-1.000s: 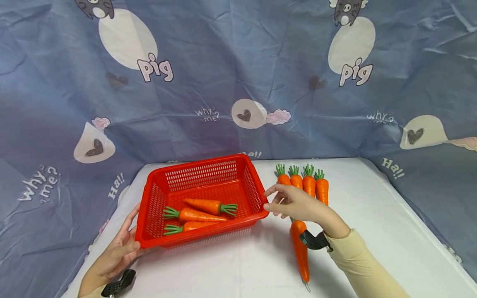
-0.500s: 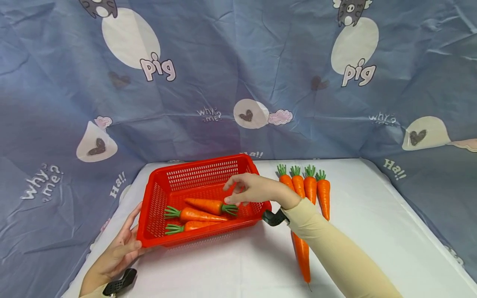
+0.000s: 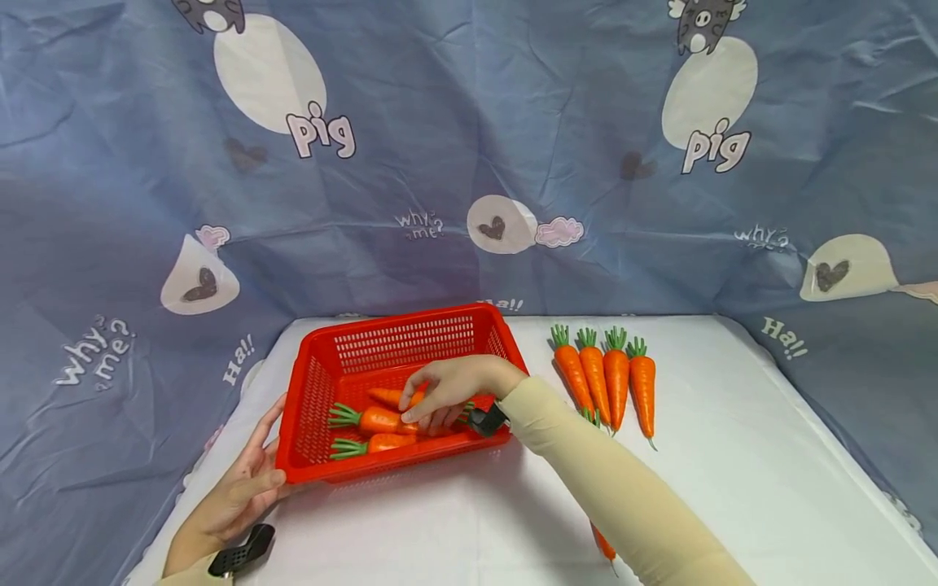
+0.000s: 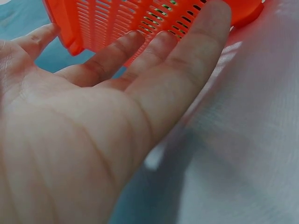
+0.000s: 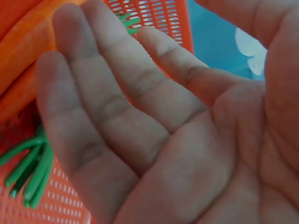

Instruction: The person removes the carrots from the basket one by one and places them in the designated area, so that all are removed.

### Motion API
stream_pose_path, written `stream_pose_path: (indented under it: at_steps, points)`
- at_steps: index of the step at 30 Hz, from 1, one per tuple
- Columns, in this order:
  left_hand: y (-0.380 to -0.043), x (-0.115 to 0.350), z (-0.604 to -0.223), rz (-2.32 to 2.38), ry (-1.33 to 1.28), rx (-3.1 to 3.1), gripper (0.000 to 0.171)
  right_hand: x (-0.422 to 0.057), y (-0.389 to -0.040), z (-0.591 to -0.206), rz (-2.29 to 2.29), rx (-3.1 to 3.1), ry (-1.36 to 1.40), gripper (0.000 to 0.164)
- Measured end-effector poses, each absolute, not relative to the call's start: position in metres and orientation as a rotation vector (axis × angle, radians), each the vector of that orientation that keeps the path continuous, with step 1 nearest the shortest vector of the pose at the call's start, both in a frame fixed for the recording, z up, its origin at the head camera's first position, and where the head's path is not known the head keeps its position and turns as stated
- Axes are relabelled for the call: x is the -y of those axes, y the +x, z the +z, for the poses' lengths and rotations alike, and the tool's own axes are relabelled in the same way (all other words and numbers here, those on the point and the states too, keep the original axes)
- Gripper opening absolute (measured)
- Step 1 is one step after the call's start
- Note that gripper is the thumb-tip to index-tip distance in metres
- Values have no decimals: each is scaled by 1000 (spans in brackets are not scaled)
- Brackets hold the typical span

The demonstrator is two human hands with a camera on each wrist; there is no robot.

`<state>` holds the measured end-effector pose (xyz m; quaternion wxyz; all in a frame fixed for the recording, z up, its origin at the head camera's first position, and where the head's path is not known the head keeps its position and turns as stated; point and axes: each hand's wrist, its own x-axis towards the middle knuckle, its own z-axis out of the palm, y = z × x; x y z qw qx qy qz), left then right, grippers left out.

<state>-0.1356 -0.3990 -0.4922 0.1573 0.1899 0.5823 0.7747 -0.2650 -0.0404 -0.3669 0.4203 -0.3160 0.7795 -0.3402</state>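
A red plastic basket (image 3: 403, 464) with slotted walls stands on the table, holding 3 carrots with green tops, among them the front carrot (image 3: 384, 442). My left hand (image 3: 238, 492) rests at its near left corner, the extended fingers against the outside of the wall (image 4: 135, 18). Inside the basket my right hand (image 3: 447, 391) reaches down over the carrots, fingertips right at the middle carrot (image 3: 377, 420). Its fingers are loosely extended in the right wrist view, beside an orange carrot (image 5: 28, 42) and a green carrot top (image 5: 35, 172). The hand partly covers the carrots.
Several carrots (image 3: 617, 382) lie side by side on the white table (image 3: 733, 456), right of the basket. Another carrot (image 3: 602, 544) lies nearer, mostly hidden under the right sleeve (image 3: 608, 488). Behind the table hangs a blue printed cloth (image 3: 410, 138).
My right hand has moved left from the basket's right rim, across the back carrot's top, and down among the carrots inside. My left hand stays at the corner.
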Motion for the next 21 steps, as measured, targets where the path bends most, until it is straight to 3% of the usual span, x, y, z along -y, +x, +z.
stream_pose_path:
  at_steps: [8, 16, 21]
  points:
    - [-136, 399, -492, 2208, 563, -1682, 99, 57, -268, -378, -626, -1935, -826, 24]
    - [-136, 399, -491, 2206, 550, -1685, 99, 60, -273, -381, -517, -1939, -794, 41]
    - [-135, 398, -491, 2208, 535, -1705, 100, 59, -274, -381, -563, -1941, -752, 42]
